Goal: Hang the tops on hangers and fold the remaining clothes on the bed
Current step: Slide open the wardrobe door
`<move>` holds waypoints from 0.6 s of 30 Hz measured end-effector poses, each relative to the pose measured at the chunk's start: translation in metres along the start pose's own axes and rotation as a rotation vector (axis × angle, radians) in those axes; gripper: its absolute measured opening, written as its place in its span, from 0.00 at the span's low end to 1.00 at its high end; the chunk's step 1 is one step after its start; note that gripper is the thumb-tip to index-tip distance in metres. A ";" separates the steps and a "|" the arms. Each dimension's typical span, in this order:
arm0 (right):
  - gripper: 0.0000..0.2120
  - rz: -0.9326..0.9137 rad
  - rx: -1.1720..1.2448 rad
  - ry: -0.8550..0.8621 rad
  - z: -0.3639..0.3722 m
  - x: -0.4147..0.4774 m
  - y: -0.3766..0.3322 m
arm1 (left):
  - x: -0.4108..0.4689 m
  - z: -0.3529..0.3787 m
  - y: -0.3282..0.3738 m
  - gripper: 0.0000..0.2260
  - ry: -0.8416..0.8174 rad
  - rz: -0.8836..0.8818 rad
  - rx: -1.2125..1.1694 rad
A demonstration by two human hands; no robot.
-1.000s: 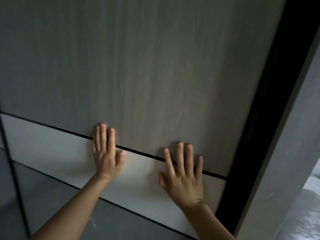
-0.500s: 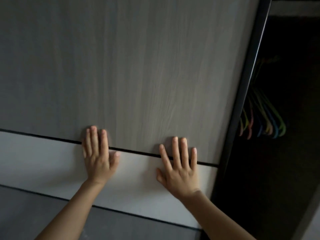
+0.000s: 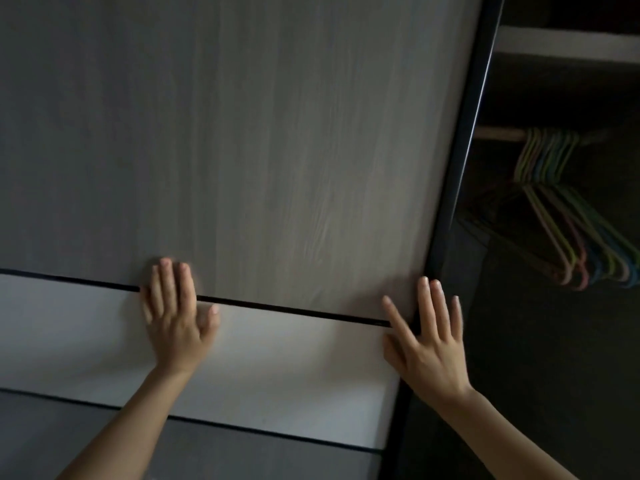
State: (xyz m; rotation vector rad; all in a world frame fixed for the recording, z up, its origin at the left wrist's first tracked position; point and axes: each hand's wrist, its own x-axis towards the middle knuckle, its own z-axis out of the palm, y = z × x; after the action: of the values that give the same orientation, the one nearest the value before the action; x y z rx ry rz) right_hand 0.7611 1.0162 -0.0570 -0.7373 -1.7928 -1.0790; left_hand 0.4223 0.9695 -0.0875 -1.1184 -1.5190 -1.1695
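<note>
Door (image 3: 277, 150) farther left; more hangers (image 3: 568, 220) visible.

No text, label, brand, number or sign can be read anywhere in view.
</note>
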 end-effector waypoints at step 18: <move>0.30 -0.216 0.458 -0.047 0.050 0.073 -0.148 | -0.031 -0.071 -0.069 0.29 -0.558 -0.207 -0.037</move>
State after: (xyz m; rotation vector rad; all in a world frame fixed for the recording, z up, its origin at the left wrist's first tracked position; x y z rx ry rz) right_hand 0.5894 0.9979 -0.0566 -0.2980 -2.0934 -0.7424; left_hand 0.3700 0.8856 -0.1187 -1.4156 -2.0843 -1.0720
